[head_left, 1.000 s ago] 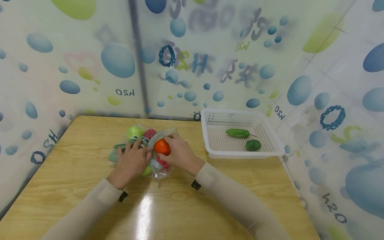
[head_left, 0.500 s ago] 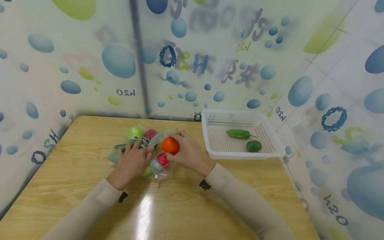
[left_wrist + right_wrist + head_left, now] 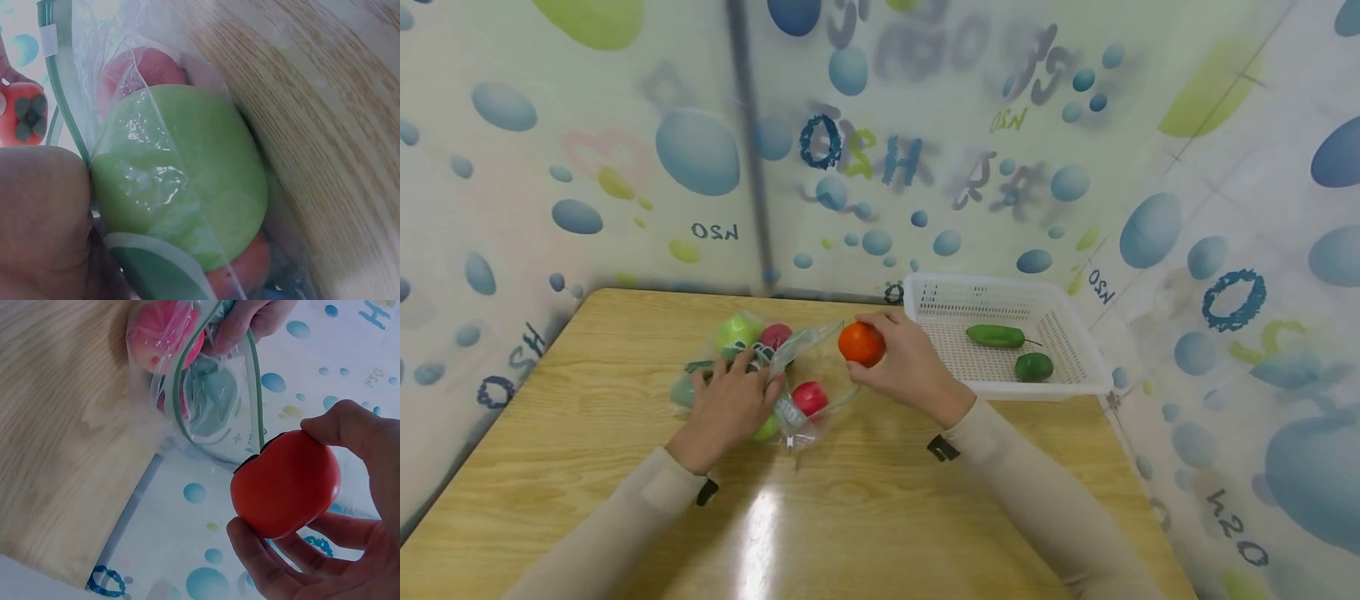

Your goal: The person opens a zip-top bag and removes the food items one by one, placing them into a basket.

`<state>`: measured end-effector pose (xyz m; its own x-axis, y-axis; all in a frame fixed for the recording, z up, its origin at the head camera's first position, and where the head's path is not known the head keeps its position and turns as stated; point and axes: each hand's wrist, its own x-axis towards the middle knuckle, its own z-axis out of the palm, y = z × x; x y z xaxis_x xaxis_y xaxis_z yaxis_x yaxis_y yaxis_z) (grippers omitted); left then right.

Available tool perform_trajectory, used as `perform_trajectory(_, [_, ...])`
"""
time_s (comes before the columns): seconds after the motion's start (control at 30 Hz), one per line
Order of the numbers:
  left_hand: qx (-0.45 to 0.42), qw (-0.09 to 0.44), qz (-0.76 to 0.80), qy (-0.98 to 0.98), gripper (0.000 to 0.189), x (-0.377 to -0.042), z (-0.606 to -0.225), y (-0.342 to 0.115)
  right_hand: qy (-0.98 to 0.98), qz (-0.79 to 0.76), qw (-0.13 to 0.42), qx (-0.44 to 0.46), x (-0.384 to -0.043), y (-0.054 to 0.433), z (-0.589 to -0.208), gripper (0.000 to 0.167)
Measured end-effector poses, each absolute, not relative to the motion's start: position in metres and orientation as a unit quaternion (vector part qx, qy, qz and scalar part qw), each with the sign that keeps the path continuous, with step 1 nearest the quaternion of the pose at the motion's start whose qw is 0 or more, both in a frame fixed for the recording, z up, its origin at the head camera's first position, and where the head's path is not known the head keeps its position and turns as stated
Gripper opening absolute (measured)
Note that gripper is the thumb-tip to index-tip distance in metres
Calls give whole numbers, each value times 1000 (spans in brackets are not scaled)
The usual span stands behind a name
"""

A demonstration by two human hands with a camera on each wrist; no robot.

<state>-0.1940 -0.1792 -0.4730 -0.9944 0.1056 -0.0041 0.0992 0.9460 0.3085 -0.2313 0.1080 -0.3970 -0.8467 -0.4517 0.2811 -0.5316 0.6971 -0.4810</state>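
Note:
My right hand holds an orange-red persimmon between thumb and fingers, raised just right of the mouth of a clear zip bag. The dark leafy cap of the persimmon faces the left wrist camera. Over the bag lies my left hand, its thumb and fingers gripping the plastic near the opening, as the right wrist view shows. Inside the bag are a large green fruit, a pinkish-red fruit close to the mouth and other red and green pieces, partly hidden by my left hand.
At the back right stands a white perforated plastic basket. A long green pepper and a dark green oval fruit lie in it. Behind the wooden table rises a wall printed with bubbles.
My right hand has drawn the persimmon out of the bag's mouth, up and to the right towards the basket. The red fruit behind it now shows more. My left hand has stayed put.

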Motion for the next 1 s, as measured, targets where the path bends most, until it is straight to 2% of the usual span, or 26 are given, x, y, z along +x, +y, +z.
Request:
perform_trajectory(0.47, [57,1,156,986,55,-191,-470,-178,-934,252,71,244,-252,149,-395,64])
perform_trajectory(1.0, [51,8,164,985,58,-191,-469,-180,-965,188,-13,181,-305,200,-379,57])
